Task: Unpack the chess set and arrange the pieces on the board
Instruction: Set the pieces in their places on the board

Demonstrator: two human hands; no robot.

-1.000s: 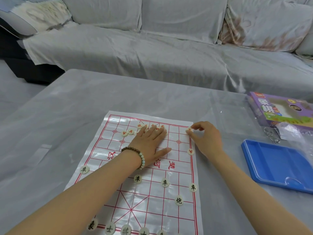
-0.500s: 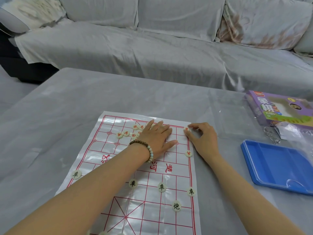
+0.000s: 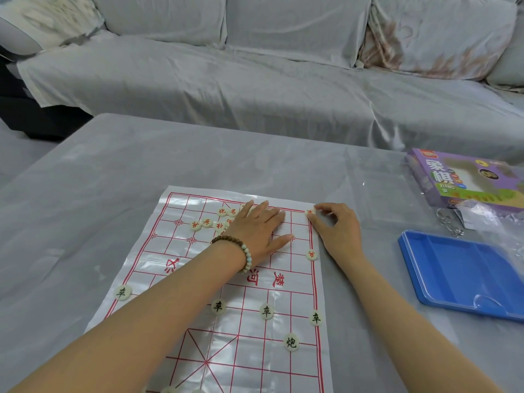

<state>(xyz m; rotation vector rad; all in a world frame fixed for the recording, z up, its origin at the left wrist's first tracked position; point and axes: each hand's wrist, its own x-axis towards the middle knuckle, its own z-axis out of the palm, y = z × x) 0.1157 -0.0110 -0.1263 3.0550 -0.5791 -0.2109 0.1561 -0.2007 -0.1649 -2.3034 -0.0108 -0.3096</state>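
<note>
Hardly anything has moved since a second ago: both my hands keep to the far end of the board, and only my view has lifted a little, so the nearest row of pieces has slid almost out of sight at the bottom edge.

A grey, sheet-draped sofa (image 3: 255,80) fills the background. In front of it the bench (image 3: 85,208), under a grey cover, carries everything.

The xiangqi board (image 3: 147,259), a thin glossy sheet with a red grid, lies flat before me. Well apart on its right lies a blue plastic tray (image 3: 465,273), with the purple xiangqi box (image 3: 442,177) beyond it and a crumpled clear bag (image 3: 487,219) between them.

My left hand (image 3: 255,231) lies palm down with its fingers straight on the far half of the board. My right hand (image 3: 338,231) has its fingers curled and pinches the corner piece (image 3: 310,212) between thumb and forefinger at the grid's far right corner.

A cluster of red pieces (image 3: 207,222) sits just left of my left hand. Another red piece (image 3: 311,255) lies on the right edge line. Black pieces (image 3: 266,311) stand spread across the near half.

A bead bracelet (image 3: 241,248) circles my left wrist. Metal rings (image 3: 448,222) lie near the box.
</note>
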